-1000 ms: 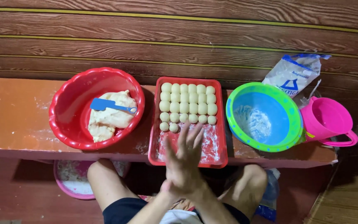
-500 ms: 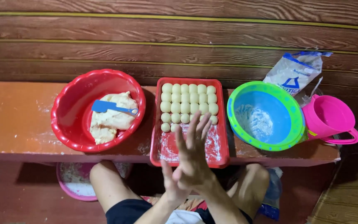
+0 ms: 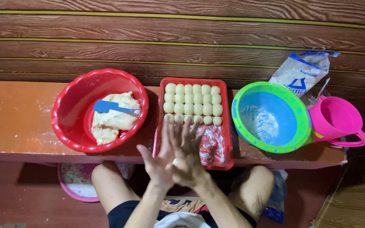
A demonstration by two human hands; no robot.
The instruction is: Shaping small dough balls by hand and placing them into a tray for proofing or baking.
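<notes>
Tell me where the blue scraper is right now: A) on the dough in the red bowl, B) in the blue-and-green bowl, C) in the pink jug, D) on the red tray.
A: the blue scraper lies on the dough inside the red bowl.
</notes>
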